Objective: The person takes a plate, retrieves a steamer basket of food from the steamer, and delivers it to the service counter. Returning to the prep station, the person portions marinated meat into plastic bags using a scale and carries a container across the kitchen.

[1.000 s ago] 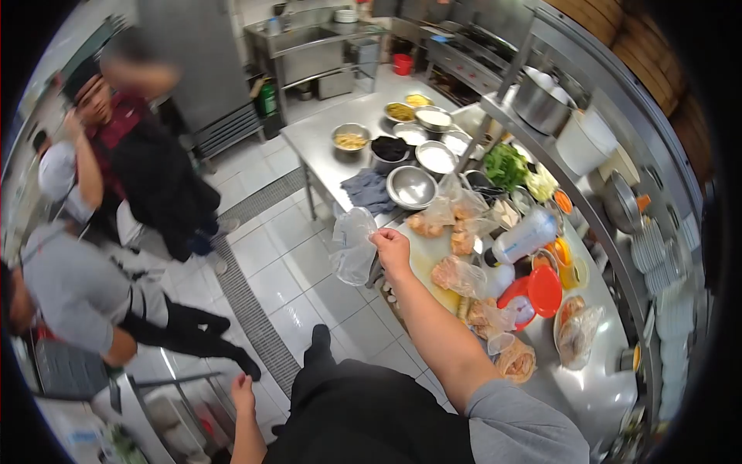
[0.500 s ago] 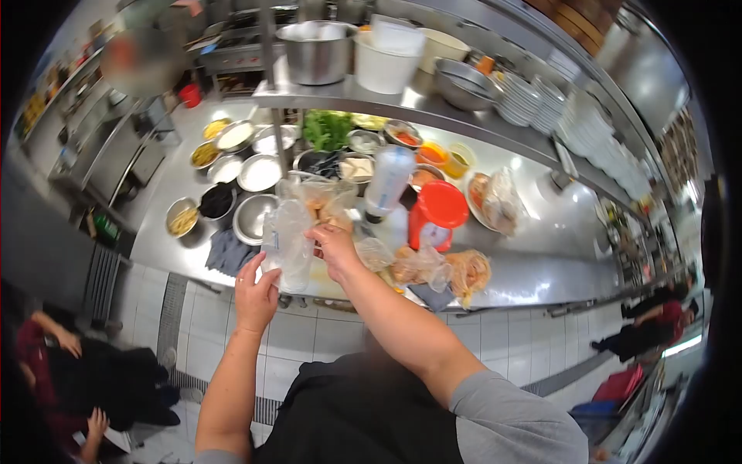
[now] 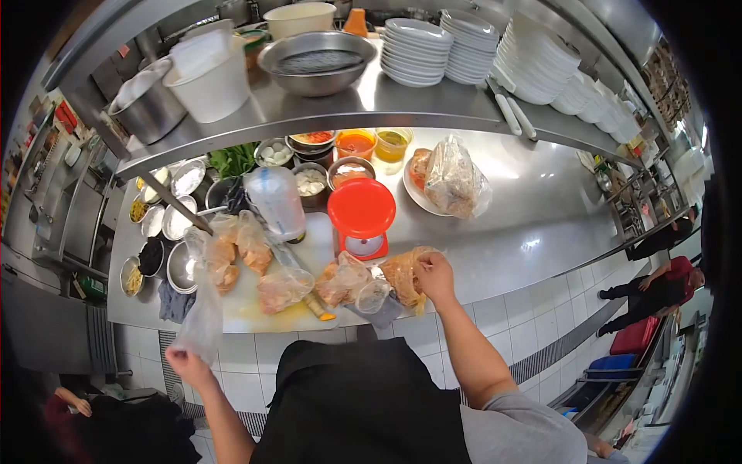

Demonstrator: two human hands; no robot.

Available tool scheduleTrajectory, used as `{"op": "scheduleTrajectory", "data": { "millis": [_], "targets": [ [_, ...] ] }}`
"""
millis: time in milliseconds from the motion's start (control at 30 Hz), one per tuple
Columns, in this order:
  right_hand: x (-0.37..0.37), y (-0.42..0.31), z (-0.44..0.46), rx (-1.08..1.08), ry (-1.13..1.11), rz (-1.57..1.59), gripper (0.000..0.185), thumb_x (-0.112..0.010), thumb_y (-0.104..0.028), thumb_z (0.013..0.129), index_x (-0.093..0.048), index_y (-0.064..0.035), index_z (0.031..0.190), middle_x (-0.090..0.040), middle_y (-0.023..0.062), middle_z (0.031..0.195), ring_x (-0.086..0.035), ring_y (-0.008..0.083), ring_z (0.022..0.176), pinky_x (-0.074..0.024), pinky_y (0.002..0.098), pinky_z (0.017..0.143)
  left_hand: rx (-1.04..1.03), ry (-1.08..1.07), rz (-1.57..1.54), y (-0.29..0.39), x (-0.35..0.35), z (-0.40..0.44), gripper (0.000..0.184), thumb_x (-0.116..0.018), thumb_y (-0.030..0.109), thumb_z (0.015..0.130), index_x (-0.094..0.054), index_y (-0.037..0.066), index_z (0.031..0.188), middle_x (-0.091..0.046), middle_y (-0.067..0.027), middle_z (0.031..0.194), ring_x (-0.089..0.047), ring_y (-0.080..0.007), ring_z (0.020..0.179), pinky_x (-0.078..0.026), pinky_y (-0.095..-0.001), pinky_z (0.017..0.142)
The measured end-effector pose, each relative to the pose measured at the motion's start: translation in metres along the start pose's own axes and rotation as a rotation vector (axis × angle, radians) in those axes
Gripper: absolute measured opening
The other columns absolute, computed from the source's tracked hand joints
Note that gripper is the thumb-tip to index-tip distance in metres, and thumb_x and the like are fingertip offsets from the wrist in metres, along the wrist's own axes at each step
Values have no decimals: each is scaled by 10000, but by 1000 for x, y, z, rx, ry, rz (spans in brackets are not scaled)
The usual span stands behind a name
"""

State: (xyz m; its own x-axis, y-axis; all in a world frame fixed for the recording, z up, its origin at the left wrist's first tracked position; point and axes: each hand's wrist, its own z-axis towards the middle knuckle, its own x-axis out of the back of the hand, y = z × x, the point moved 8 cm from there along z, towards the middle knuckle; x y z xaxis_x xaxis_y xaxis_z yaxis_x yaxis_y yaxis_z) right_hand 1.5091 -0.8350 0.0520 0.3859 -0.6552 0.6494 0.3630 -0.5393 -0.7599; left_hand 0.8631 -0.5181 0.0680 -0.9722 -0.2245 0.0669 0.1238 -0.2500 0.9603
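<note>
My left hand (image 3: pixel 189 365) pinches the lower end of a clear, limp plastic bag (image 3: pixel 199 317), which hangs off the counter's front edge at the left. My right hand (image 3: pixel 434 277) has its fingers closed on the edge of a plastic bag of orange-brown food (image 3: pixel 402 277). Touching that on its left is another clear bag of food (image 3: pixel 344 280). More bagged pieces of pale orange food (image 3: pixel 284 288) lie on the white cutting board (image 3: pixel 259 315). Behind my right hand stands a red kitchen scale (image 3: pixel 361 213). A clear-and-blue plastic-wrapped cylinder (image 3: pixel 276 203) stands left of the scale.
Steel bowls of ingredients (image 3: pixel 182 267) crowd the counter's left. A plate with bagged food (image 3: pixel 452 182) sits behind to the right. Overhead, a steel shelf (image 3: pixel 371 116) carries stacked plates (image 3: pixel 417 52) and tubs. Other people (image 3: pixel 668 282) stand right and lower left.
My hands have moved apart: the left down and leftward with the clear bag, the right over to the bag of orange-brown food, which it now grips. The view has shifted to the right.
</note>
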Motion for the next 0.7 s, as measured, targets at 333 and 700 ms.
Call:
{"op": "scheduleTrajectory", "data": {
  "millis": [333,700],
  "targets": [
    [-39,9,24,428,-451,-553,507,-751,-158,748,-654,-88,1241,-578,211,1338,-529,422,1298,-479,501,1095,104,-174,135,74,-101,-73,299,-593,19,1026,-640,-9,1320,-695,-100,1188,-622,-94,873,-537,-232,738],
    [-28,2,-4,514,-571,-529,272,-665,-138,878,-701,-113,1147,-565,226,1374,-573,422,1251,-521,495,1007,45,-508,117,133,-207,-97,341,-632,3,994,-654,-22,1333,-681,-82,1164,-563,-57,787,-536,-226,730]
  ]
}}
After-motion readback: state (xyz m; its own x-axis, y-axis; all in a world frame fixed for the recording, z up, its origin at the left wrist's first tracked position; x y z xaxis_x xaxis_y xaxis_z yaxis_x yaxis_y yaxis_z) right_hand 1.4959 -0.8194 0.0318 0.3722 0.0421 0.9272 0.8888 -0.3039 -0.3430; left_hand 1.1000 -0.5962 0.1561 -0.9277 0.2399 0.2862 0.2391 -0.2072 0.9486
